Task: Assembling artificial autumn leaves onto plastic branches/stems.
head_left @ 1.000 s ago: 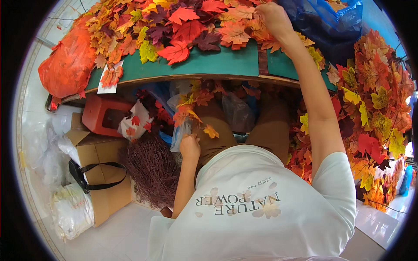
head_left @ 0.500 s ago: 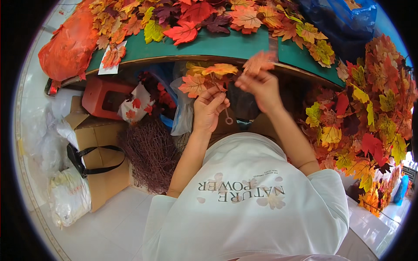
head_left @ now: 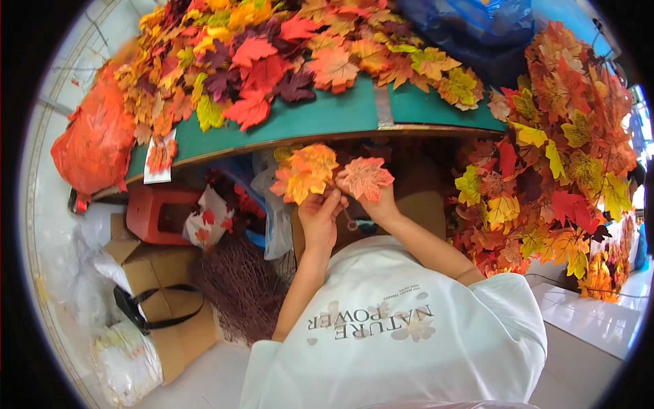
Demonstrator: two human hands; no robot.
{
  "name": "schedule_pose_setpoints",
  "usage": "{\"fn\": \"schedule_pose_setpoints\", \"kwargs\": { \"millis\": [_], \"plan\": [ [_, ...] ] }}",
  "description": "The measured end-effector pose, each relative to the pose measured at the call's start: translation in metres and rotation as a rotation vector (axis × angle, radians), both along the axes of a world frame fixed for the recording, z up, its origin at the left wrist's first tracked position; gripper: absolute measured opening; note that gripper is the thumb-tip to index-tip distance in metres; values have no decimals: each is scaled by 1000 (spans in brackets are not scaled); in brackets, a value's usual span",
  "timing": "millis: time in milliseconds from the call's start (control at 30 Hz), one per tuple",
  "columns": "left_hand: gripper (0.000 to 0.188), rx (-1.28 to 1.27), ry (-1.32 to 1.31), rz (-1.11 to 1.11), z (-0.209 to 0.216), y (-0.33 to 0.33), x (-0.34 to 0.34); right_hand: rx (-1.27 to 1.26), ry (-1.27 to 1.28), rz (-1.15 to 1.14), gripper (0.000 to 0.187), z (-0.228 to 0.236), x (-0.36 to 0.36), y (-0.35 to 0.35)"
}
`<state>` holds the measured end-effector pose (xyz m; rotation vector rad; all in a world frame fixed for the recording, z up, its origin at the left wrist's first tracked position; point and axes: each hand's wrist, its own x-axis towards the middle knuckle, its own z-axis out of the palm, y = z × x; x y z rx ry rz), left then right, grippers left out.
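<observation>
My left hand [head_left: 319,217] is closed with a pinch on a thin stem bearing artificial maple leaves [head_left: 312,170], yellow-orange in front and redder behind. Below its fingers a small ring-shaped stem end [head_left: 352,225] hangs down. Close against it, my right hand [head_left: 379,204] is closed on a single orange-red artificial maple leaf [head_left: 366,178], which covers most of its fingers. The two hands meet in front of my body, just below the edge of the green table [head_left: 340,116]. Exactly where the leaf's stem meets the other stem is hidden.
Loose artificial leaves [head_left: 266,68] pile over the table, beside a blue plastic bag [head_left: 470,34] and a red bag [head_left: 95,146]. Finished-looking leaf bunches [head_left: 565,157] hang at the right. At the left stand a cardboard box [head_left: 180,334], dark twigs [head_left: 238,290] and a red container [head_left: 153,215].
My right hand has brought its leaf down and left, up against my left hand. The leaves in my left hand have turned to face upward. The view has tilted to show more of the tabletop.
</observation>
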<state>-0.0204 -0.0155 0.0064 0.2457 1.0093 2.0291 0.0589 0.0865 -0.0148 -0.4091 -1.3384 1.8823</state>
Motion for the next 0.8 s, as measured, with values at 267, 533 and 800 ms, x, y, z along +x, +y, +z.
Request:
{"fn": "schedule_pose_setpoints", "kwargs": {
  "millis": [267, 533, 800],
  "plan": [
    [22, -62, 45, 29, -5, 7, -2, -423, 9, -67, 21, 12, -3, -10],
    [27, -78, 87, 9, -10, 12, 2, 52, -15, -75, 33, -10, 2, 2],
    [25, -46, 102, -30, -7, 15, 4, -266, 125, -113, 25, 5, 5, -8]
  ]
}}
